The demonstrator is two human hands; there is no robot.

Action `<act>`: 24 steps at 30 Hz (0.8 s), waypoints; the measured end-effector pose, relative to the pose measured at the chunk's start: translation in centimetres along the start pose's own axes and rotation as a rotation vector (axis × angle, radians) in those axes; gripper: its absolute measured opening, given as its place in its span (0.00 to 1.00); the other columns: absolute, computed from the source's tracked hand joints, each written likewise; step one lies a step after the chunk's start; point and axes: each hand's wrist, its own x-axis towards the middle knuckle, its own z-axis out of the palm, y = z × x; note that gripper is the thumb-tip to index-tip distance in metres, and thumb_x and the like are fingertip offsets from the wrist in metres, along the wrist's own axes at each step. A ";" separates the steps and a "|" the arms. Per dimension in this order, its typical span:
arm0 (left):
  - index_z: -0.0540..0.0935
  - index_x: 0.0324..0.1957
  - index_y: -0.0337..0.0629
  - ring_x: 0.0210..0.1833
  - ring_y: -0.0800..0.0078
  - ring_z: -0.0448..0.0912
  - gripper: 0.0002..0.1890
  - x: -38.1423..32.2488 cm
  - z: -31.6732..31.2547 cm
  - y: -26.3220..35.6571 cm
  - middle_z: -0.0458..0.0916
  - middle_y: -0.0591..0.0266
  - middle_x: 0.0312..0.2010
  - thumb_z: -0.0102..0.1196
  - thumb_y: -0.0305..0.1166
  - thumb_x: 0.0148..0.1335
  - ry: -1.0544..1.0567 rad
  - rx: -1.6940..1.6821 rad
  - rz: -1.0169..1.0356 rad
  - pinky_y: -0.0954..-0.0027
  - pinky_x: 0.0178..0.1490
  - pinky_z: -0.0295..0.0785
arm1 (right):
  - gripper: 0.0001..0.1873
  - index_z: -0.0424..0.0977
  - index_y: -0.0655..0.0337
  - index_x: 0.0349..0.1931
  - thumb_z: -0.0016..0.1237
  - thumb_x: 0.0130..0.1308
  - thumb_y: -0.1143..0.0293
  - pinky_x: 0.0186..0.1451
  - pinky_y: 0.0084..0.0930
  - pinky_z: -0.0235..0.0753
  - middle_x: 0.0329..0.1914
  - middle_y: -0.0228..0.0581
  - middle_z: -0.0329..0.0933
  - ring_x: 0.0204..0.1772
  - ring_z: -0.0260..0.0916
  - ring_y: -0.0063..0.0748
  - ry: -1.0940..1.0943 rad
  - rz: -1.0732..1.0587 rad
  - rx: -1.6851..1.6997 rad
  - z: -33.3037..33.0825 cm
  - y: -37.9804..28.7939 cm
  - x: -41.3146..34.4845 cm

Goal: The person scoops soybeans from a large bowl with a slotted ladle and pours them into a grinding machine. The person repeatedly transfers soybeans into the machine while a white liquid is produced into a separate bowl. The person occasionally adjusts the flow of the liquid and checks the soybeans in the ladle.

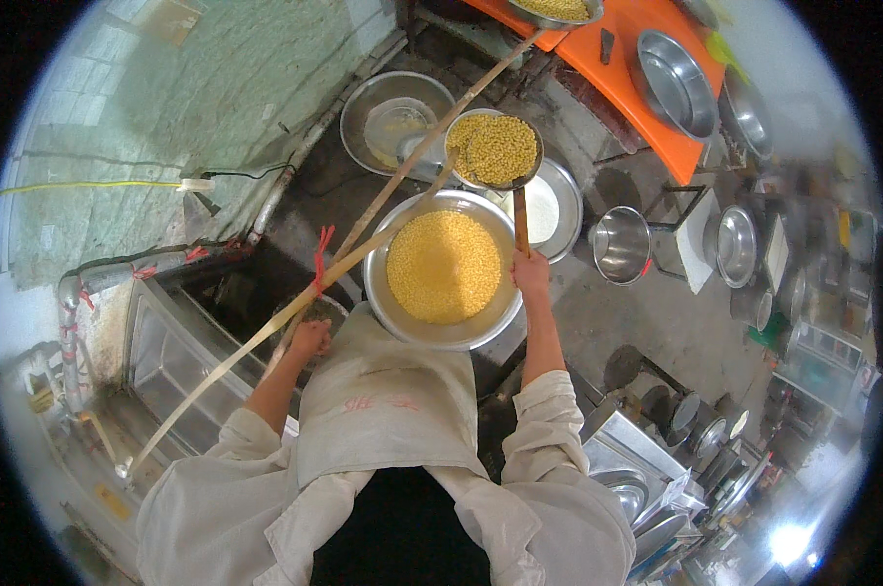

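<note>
My right hand [530, 272] grips the wooden handle [521, 220] of a ladle heaped with yellowish soybeans [503, 150]. The ladle is over the rim of a metal container holding more of the beans. My left hand [311, 338] is closed around a wooden pole low at my left; its lower end is partly hidden. A large metal basin [379, 304] of yellow grain or split beans [443, 267] stands before my apron. Two long poles cross above its left side, with a red tie [322, 260] near their crossing.
A wide metal basin [353, 132] with cloudy contents stands ahead, and a basin of white material [569, 212] is right of the ladle. Orange tabletop [595, 62] carries metal bowls. An empty metal pot [622, 245] stands right. A metal sink [170, 344] lies left, beside a pipe.
</note>
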 end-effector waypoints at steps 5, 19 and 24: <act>0.73 0.21 0.40 0.18 0.74 0.74 0.19 0.0 -0.1 0.6 0.75 0.62 0.18 0.49 0.44 0.61 -0.033 0.047 -0.013 0.73 0.22 0.70 | 0.09 0.69 0.64 0.23 0.43 0.57 0.68 0.16 0.24 0.63 0.12 0.34 0.67 0.13 0.63 0.24 0.040 -0.052 -0.055 0.3 -0.5 -0.2; 0.72 0.17 0.37 0.13 0.73 0.70 0.21 0.5 0.8 1.2 0.72 0.59 0.13 0.50 0.43 0.60 -0.003 -0.058 0.033 0.72 0.16 0.64 | 0.09 0.70 0.66 0.23 0.42 0.55 0.68 0.22 0.31 0.68 0.12 0.40 0.68 0.16 0.68 0.32 0.132 -0.168 -0.156 1.1 -0.1 0.3; 0.72 0.17 0.37 0.14 0.73 0.70 0.21 0.7 0.9 1.2 0.71 0.59 0.13 0.50 0.43 0.60 -0.001 -0.081 0.009 0.72 0.16 0.63 | 0.10 0.69 0.68 0.23 0.42 0.53 0.69 0.27 0.35 0.69 0.15 0.47 0.69 0.20 0.70 0.41 0.241 -0.329 -0.348 1.2 1.1 1.4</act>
